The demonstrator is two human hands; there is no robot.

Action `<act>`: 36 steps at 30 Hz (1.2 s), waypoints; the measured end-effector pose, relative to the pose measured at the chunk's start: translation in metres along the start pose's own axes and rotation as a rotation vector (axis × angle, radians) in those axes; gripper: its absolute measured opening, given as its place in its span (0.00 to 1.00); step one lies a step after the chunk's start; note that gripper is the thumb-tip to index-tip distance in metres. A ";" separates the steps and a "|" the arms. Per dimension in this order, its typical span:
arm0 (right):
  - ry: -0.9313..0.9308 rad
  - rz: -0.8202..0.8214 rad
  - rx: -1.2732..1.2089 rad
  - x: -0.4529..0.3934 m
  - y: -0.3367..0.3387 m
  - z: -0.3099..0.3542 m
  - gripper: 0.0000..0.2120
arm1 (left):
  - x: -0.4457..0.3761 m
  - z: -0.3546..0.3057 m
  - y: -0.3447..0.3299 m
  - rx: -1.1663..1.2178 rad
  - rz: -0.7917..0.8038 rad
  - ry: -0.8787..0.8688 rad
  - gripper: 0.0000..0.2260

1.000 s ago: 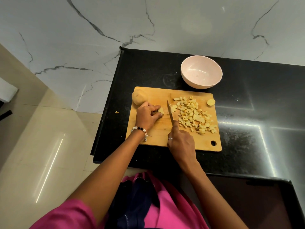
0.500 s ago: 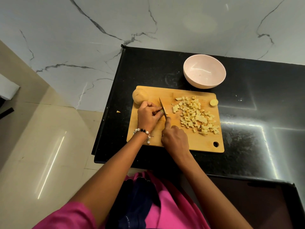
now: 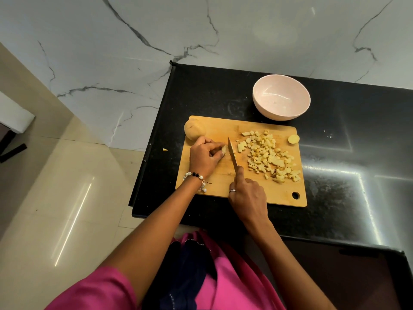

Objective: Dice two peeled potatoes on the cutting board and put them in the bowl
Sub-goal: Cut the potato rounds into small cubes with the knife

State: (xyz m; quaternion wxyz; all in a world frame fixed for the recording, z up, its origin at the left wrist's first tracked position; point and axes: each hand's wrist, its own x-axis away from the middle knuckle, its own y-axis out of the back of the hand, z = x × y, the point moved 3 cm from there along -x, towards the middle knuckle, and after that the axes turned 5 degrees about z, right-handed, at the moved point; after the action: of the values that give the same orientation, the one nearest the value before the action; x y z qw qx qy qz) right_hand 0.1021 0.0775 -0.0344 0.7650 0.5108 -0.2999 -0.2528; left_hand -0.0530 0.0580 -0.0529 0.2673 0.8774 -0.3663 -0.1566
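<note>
A person's left hand (image 3: 204, 156) is pinching a potato piece (image 3: 223, 149) on the cutting board (image 3: 223, 182) — right hand (image 3: 248, 198) gripping the knife (image 3: 232, 155) beside it; diced potato (image 3: 268, 155), whole potato (image 3: 194, 130) and empty bowl (image 3: 281, 97) sitting nearby.

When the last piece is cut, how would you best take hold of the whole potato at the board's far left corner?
Probably from above, fingers curled over the rounded top of the whole potato. It overhangs the cutting board corner, beside the left hand, so come from the right, drawing it inward.

A pale pink round bowl (image 3: 281, 97) and a honey-yellow wooden cutting board (image 3: 225, 130) strewn with pale yellow potato dice (image 3: 267, 153) sit on the speckled black stone bench (image 3: 201, 95), grey-veined white marble wall (image 3: 134, 52) across the upper frame.
</note>
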 end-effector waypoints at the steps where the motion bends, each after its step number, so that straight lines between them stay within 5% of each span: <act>1: 0.008 -0.018 -0.017 0.001 0.002 0.001 0.25 | 0.000 0.000 0.001 0.009 0.007 -0.007 0.13; 10: 0.044 0.016 0.013 0.002 -0.006 0.020 0.25 | 0.010 0.006 0.010 0.096 -0.236 0.047 0.10; 30: -0.093 -0.146 0.192 0.006 0.034 -0.038 0.25 | 0.010 -0.008 0.003 0.071 -0.125 0.058 0.11; 36: -0.017 -0.359 0.362 0.011 0.051 -0.066 0.24 | 0.011 -0.048 -0.018 -0.196 0.077 -0.344 0.26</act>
State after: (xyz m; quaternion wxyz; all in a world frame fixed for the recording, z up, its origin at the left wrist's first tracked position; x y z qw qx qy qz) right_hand 0.1612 0.1294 -0.0038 0.6013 0.6824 -0.2511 -0.3313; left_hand -0.0130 0.0776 -0.0249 0.2908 0.7930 -0.4226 -0.3287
